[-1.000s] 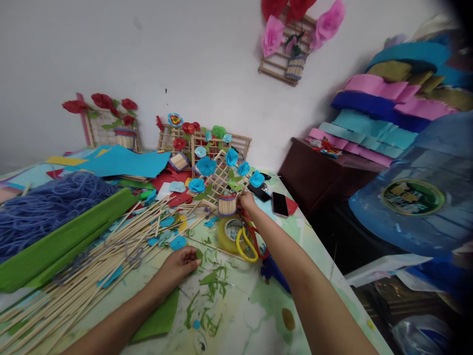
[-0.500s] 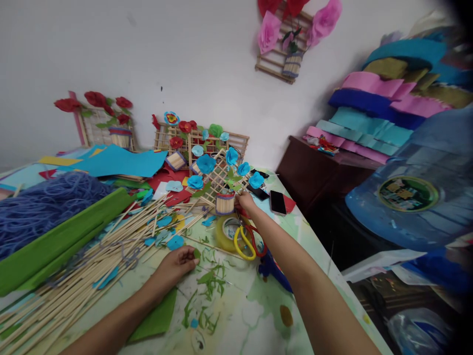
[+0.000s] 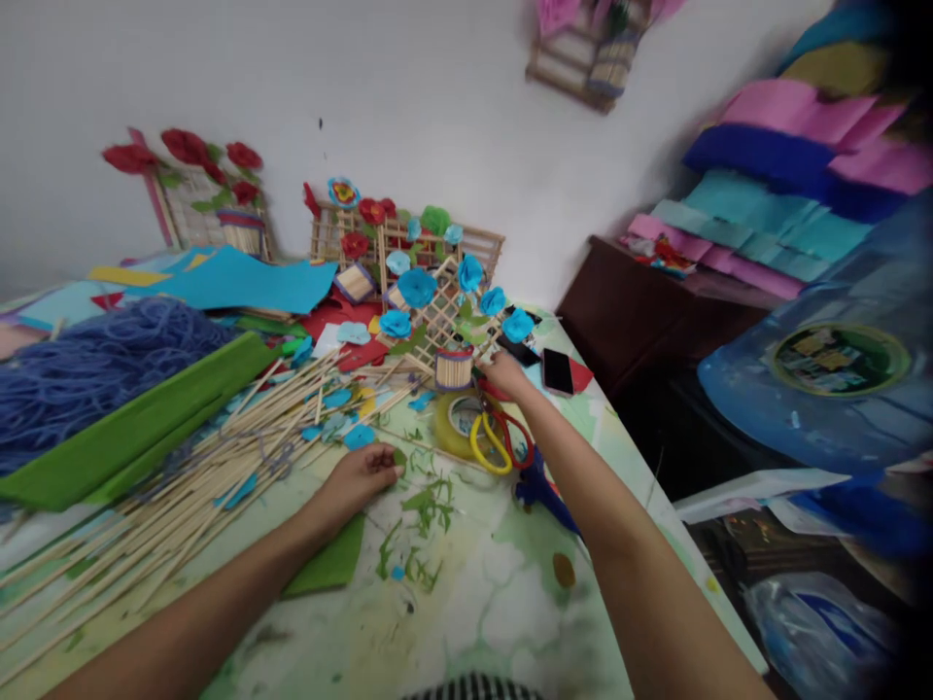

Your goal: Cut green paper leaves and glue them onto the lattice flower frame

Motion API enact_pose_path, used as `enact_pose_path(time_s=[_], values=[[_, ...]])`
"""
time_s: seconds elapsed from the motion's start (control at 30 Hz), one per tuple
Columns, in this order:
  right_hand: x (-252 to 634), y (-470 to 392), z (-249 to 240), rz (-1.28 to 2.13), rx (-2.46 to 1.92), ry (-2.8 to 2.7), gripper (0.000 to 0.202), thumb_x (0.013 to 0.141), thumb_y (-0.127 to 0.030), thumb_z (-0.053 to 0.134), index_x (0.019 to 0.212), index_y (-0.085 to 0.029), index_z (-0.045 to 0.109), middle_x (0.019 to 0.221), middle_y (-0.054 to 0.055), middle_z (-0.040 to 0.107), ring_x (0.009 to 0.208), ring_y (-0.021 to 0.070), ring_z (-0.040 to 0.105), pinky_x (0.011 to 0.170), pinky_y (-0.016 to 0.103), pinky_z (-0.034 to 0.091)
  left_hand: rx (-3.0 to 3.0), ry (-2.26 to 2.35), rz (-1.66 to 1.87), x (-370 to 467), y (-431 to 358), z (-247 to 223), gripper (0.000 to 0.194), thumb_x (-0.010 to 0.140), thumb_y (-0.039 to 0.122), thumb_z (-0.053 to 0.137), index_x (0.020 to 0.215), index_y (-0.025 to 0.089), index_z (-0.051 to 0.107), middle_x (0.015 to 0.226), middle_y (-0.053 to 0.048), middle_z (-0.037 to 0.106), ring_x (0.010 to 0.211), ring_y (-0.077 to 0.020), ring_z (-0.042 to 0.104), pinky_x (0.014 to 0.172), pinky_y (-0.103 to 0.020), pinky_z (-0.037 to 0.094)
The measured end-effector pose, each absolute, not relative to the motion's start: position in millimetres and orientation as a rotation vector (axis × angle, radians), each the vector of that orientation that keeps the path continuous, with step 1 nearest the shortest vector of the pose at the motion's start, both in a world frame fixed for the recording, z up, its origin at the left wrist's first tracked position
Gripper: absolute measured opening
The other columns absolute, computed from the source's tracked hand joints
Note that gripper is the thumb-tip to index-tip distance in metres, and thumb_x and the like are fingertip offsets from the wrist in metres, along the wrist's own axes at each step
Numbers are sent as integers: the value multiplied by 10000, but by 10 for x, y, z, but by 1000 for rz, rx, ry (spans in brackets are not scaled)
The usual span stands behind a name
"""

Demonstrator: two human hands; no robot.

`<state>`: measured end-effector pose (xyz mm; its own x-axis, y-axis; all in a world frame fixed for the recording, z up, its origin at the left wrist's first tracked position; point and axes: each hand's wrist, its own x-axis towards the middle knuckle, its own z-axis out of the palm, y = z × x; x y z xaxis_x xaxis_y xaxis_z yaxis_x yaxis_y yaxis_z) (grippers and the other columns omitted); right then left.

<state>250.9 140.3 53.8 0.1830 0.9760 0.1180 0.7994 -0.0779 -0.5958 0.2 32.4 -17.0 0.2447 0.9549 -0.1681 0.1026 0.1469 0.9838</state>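
Note:
My left hand point(image 3: 366, 476) pinches a small green paper piece point(image 3: 399, 457) above the table, left of the green scraps point(image 3: 430, 504). Farther forward, my right hand point(image 3: 502, 371) is beside the small stick basket point(image 3: 453, 368) on the lattice with blue paper flowers point(image 3: 417, 288). Its fingers are bent together; what they hold, if anything, is too small to make out. Just below that hand lie scissors with yellow and red handles point(image 3: 493, 445) and a roll of clear tape point(image 3: 456, 424).
Thin wooden sticks point(image 3: 211, 467), blue cord point(image 3: 109, 369) and green paper point(image 3: 146, 418) cover the left side. A phone point(image 3: 558, 371) lies right of my right hand. A large blue water bottle point(image 3: 823, 360) stands beyond the table's right edge.
The view has tilted down, so most things sit higher in the picture. My left hand still pinches the green piece, and my right hand remains beside the small basket.

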Motion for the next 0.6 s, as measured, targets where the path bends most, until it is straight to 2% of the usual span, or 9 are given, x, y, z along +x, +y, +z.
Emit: enact_pose_path(time_s=[0.1, 0.2, 0.3, 0.47, 0.6], values=[[2521, 1105, 543, 306, -1862, -1721, 231, 866, -234, 592, 1004, -52, 625, 1027, 160, 635, 969, 223, 589, 860, 339, 425, 1248, 1123, 877, -24, 329, -193, 268, 551, 345, 755, 659, 173, 581, 609, 35, 523, 581, -133, 478, 577, -260, 363], [2374, 684, 425, 288, -1745, -1801, 190, 864, -220, 570, 1014, -129, 640, 981, 92, 642, 906, 190, 576, 831, 323, 427, 1195, 1112, 898, -50, 351, -241, 263, 566, 314, 770, 691, 173, 585, 628, 35, 535, 578, -119, 488, 573, -247, 369], [2139, 258, 222, 361, -1428, -2006, 104, 844, -185, 582, 887, -168, 676, 866, 54, 643, 822, 176, 576, 771, 299, 442, 1155, 1106, 923, -61, 357, -250, 245, 582, 289, 770, 706, 172, 594, 611, 42, 525, 554, -103, 473, 547, -232, 357], [1899, -58, -70, 457, -1373, -2197, 157, 852, -128, 573, 933, -172, 700, 896, 64, 656, 875, 187, 584, 783, 291, 433, 1163, 1106, 965, -52, 337, -184, 185, 602, 257, 758, 687, 176, 615, 578, 42, 520, 527, -96, 452, 508, -228, 338], [1828, -73, -164, 444, -1394, -2394, 158, 844, -190, 633, 984, -187, 706, 947, 72, 646, 925, 199, 557, 803, 302, 413, 1181, 1104, 977, -56, 321, -154, 179, 602, 271, 765, 664, 180, 624, 577, 32, 537, 530, -102, 462, 504, -233, 345]])
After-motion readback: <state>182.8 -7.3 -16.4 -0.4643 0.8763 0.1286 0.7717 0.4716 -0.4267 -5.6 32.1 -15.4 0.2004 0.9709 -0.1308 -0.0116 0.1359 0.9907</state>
